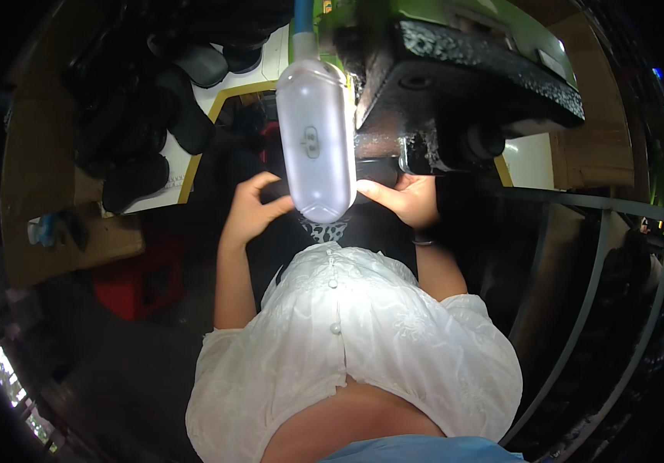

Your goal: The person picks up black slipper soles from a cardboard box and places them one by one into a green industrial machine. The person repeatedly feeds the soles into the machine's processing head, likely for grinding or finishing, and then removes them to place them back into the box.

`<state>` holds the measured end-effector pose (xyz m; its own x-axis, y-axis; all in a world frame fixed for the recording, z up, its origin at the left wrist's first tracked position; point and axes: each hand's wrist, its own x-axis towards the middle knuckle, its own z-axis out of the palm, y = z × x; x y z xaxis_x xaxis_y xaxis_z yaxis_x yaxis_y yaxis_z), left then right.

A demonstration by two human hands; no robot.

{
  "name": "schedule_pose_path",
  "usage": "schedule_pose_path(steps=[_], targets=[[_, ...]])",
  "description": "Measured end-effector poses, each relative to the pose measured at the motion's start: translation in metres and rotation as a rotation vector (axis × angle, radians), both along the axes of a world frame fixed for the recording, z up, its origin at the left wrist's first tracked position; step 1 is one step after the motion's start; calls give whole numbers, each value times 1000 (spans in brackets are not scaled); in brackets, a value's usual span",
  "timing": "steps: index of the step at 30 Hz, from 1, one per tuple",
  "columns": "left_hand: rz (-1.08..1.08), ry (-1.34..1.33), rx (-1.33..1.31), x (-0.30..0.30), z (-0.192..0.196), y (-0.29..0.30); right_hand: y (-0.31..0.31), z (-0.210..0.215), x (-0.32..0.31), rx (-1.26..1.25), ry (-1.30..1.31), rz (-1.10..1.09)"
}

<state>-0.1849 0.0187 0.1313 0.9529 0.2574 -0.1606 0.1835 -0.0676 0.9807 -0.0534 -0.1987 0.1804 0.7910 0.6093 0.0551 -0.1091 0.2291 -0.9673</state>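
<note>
A white desk [266, 60] with a yellow edge stretches toward eleven o'clock, and a metal rack [603, 231] with grey bars runs down the side from three to four o'clock. A big black and green machine [486, 89] juts in at one o'clock, its dark paint flecked with pale wear. Black shoes [138, 116] lie heaped on the desk at ten o'clock. A white blouse [394, 332] fills six o'clock, and a red stool [139, 282] stands on the dim floor at eight. A long, frosted lamp [313, 154] hangs at twelve — it hides the space between the hands. The left hand [255, 212], toward ten o'clock, has thumb and fingers apart; whether it grips anything, I cannot tell. The right hand [411, 201], at two, sits just beside a dark rounded piece [378, 170] below the machine — whether they touch is unclear, as is its grip. A bracelet [423, 242] circles the right wrist at three.
</note>
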Motion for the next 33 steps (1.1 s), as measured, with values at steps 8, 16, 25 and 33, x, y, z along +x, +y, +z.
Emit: schedule_pose_path(steps=[8, 16, 25, 33], targets=[[18, -196, -253, 49, 14, -93, -5, -23, 7, 35, 23, -29], [245, -387, -660, 52, -6, -112, -84, -49, 12, -413, 153, 366], [193, -319, -231, 28, -11, -72, -96, -18, 43, -149, 9, 15], [316, -354, -195, -4, 7, -26, -13, 14, 9, -22, -84, -6]])
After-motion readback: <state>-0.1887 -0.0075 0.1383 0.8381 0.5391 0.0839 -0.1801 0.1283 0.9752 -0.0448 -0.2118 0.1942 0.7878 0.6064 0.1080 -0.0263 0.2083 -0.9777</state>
